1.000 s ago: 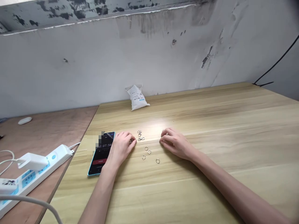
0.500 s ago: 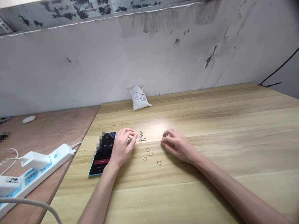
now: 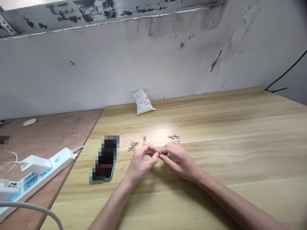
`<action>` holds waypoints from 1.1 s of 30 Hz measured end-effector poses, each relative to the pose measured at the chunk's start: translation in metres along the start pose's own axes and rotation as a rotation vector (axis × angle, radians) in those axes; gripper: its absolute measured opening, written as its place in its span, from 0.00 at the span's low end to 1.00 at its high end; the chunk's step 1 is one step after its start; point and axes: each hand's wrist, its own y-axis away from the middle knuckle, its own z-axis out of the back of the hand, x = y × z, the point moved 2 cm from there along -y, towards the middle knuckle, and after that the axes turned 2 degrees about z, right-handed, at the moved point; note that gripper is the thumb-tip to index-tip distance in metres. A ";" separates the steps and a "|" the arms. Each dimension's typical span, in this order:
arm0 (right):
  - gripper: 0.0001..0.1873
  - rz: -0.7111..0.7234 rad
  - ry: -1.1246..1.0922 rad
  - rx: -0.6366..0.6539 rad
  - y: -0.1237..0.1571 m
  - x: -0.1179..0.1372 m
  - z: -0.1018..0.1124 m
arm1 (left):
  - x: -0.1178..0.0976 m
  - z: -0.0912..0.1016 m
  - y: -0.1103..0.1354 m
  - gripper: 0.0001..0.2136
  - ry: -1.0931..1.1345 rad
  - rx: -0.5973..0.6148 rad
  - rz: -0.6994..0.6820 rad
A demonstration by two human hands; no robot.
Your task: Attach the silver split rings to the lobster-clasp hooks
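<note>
- Two bare hands meet tip to tip above a wooden table, a small metal piece caught between them.
- The piece lies straight off the fingertips of both: to the right of the left hand, to the left of the right hand, neither clearly nearer.
- Thumb and forefinger pinch the piece on each side; the remaining fingers curl in. Its long axis is too small and too covered to tell.
- A ring rests on the wood just on the wearer's side of the pinch, nearer the right thumb than the left.
- Beyond the knuckles, clasps flank the work: a left heap past the left hand, a right group just past the right, its near members partly covered, and a middle clasp between.
- A phone, partly blurred out, lies left of the left arm, with the table's left edge farther out and a power strip past it.
- At the back, a white packet sits near the wall; the broadest run of wood stretches right of the right arm.
</note>
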 end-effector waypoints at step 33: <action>0.05 -0.189 -0.229 -0.080 0.002 -0.009 0.001 | -0.002 -0.002 0.004 0.03 -0.545 -0.041 -0.550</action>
